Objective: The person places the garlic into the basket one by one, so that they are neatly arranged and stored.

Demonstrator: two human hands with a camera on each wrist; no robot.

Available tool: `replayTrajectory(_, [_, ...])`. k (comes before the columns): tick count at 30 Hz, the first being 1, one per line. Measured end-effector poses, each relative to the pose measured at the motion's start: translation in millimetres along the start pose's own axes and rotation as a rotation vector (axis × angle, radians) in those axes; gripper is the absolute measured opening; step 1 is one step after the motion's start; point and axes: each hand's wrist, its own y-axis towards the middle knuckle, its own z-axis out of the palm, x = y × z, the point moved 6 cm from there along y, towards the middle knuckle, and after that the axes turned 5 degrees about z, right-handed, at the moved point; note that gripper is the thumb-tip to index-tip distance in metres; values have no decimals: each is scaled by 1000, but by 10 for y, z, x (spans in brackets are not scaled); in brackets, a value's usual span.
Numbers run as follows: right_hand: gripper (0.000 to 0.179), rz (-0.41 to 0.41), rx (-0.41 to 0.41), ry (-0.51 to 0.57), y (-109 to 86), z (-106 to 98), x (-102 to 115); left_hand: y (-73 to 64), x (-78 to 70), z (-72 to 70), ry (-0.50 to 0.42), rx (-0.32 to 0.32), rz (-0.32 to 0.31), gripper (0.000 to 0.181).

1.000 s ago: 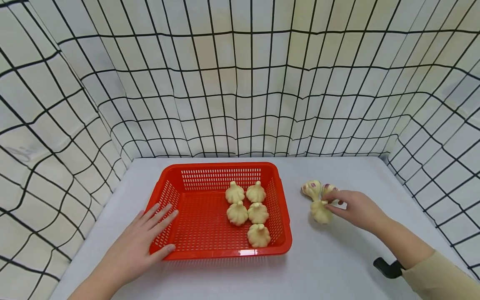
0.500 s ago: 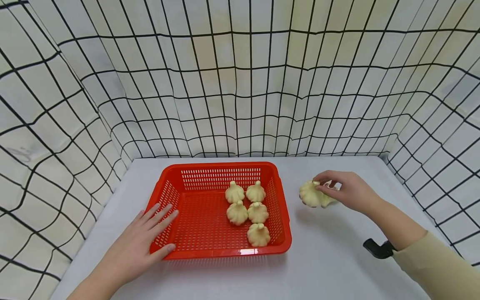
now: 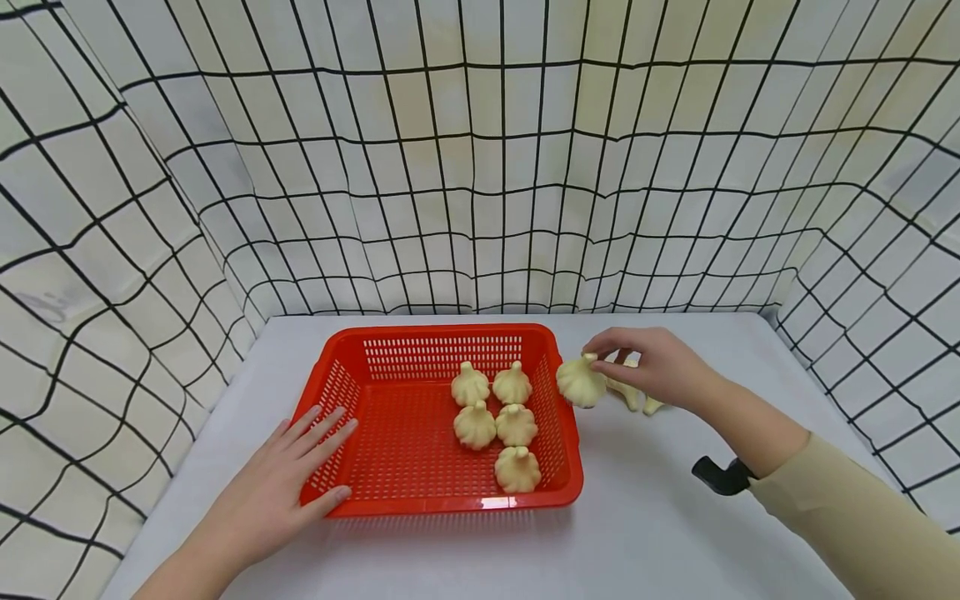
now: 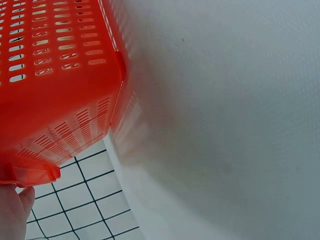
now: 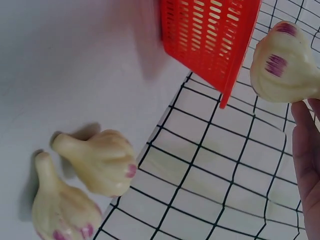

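Observation:
My right hand (image 3: 651,365) pinches a garlic bulb (image 3: 581,382) by its stem, held up beside the right rim of the red plastic basket (image 3: 450,505). Purple streaks mark the held bulb in the right wrist view. My left hand (image 3: 279,492) lies with fingers spread over the basket's left rim. Inside the basket, several pale garlic bulbs (image 3: 474,426) stand stem up in its right half. Two more bulbs lie on the table; the right wrist view shows one garlic bulb (image 5: 102,162) next to another garlic bulb (image 5: 65,207), while my right hand partly hides them in the head view.
A white table (image 3: 645,517) carries the basket. Black netting (image 3: 495,192) over white sheeting surrounds the table at the back and both sides. A black curved piece (image 3: 722,476) sits at my right wrist by the beige sleeve (image 3: 832,508).
My right hand has picked up the nearest garlic bulb from the table and carried it left to the basket's right rim. The left hand and the basket stay in place.

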Motion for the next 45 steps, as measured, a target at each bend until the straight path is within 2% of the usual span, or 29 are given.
replayTrajectory(5, [23,-14,35,22,89,58,116,10,11,16,6,1,2,75])
replayTrajectory(15, [19,-65,174,46,308,248,440,9,32,41,-6,40,-28,76])
replayTrajectory(22, [29,-107,263,14,425,422,650,8,38,45,-10,43,-34,76])
replayTrajectory(25, [27,-127,295,6,464,496,732,10,39,47,-14,46,-36,76])
replayTrajectory(40, [26,-232,450,25,573,860,1015,21,34,37,-15,52,-40,76])
replayTrajectory(45, [24,-242,482,-20,580,958,1071,23,32,37,-9,45,-34,76])
